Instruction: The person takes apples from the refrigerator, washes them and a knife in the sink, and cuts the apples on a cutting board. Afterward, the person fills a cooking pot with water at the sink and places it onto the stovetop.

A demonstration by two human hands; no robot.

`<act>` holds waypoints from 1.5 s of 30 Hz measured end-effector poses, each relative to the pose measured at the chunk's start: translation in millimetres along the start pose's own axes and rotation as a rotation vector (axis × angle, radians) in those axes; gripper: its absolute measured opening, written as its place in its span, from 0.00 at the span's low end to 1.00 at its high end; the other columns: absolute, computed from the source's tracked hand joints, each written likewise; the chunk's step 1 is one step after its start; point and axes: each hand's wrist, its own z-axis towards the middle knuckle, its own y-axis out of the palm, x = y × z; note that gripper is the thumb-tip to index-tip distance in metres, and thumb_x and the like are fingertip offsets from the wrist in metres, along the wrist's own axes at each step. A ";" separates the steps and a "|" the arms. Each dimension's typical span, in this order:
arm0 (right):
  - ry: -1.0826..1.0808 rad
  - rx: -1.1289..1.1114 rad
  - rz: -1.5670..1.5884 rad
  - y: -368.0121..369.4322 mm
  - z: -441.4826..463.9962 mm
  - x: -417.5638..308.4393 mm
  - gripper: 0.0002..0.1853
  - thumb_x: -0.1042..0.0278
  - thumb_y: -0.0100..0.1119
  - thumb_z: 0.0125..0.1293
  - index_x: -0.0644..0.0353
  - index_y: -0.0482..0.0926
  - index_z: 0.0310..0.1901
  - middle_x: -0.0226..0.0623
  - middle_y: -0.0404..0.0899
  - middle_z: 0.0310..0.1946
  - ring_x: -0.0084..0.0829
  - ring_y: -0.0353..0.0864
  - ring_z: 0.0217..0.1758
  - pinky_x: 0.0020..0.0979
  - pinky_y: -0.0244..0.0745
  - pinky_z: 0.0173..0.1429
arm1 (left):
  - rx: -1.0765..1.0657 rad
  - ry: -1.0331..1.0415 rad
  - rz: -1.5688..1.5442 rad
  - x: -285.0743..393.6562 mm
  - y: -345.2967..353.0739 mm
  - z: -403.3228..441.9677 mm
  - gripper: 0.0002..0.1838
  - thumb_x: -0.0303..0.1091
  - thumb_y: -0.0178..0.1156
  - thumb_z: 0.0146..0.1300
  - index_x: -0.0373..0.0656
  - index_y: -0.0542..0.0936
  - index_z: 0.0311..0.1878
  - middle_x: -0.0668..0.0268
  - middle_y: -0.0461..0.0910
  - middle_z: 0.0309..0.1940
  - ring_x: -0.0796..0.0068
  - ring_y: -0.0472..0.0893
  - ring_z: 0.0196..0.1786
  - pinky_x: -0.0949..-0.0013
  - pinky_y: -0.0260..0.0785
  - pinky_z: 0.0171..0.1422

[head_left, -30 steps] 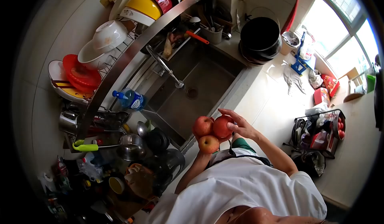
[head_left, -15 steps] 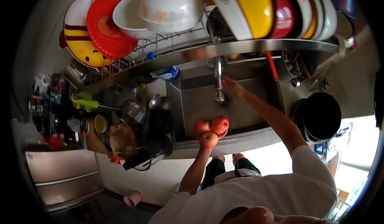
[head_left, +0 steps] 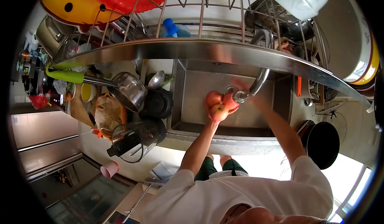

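Observation:
Three red apples (head_left: 219, 113) rest together in my left hand (head_left: 233, 111), which is closed around them from below, over the metal sink (head_left: 192, 100). The tap (head_left: 261, 82) reaches down from the back, its spout end close beside the right-hand apple. My right hand (head_left: 242, 87) is smeared by motion near the spout, behind the apples, and its fingers cannot be made out. Whether water flows from the spout I cannot tell. The sink's drain shows partly behind the apples.
A steel rack edge (head_left: 192, 48) with dishes above crosses over the sink's back. To the left are a pot with a green handle (head_left: 66, 75), a ladle (head_left: 156, 80) and a glass jug (head_left: 140, 140). A black pan (head_left: 320, 145) sits at the right.
The apples in my left hand have moved from the sink's front edge to under the tap. My right hand has left the apples and reached toward the tap. The view has turned and come closer.

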 end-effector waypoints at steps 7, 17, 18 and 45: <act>0.106 0.293 0.122 45.1 -40.9 73.0 0.24 0.62 0.64 0.60 0.55 0.71 0.57 0.36 0.77 0.49 0.32 0.78 0.49 0.34 0.78 0.52 | 0.071 -0.093 0.034 9.6 -13.6 -4.0 0.50 0.78 0.47 0.49 0.43 0.66 0.63 0.56 0.66 0.63 0.44 0.68 0.63 0.33 0.56 0.65; 0.484 -0.167 1.178 50.9 -23.0 60.5 0.22 0.47 0.52 0.63 0.54 0.73 0.51 0.38 0.76 0.48 0.40 0.77 0.50 0.49 0.75 0.52 | 0.849 0.198 0.947 38.8 -134.4 -0.6 0.35 0.47 0.73 0.46 0.43 0.71 0.55 0.60 0.76 0.48 0.65 0.77 0.47 0.59 0.72 0.54; 0.515 -0.118 1.165 53.6 -24.9 51.1 0.22 0.47 0.51 0.63 0.55 0.73 0.50 0.39 0.76 0.48 0.40 0.77 0.49 0.49 0.75 0.52 | 0.828 0.212 1.117 45.6 -179.2 1.4 0.33 0.45 0.73 0.47 0.44 0.72 0.55 0.61 0.76 0.48 0.68 0.77 0.48 0.60 0.71 0.54; 0.122 0.261 0.836 48.2 -20.8 65.7 0.17 0.59 0.61 0.60 0.57 0.75 0.49 0.32 0.78 0.41 0.28 0.78 0.44 0.33 0.74 0.52 | 0.210 0.469 1.231 -27.1 24.5 15.4 0.25 0.42 0.52 0.69 0.37 0.66 0.63 0.59 0.72 0.56 0.69 0.74 0.56 0.67 0.67 0.61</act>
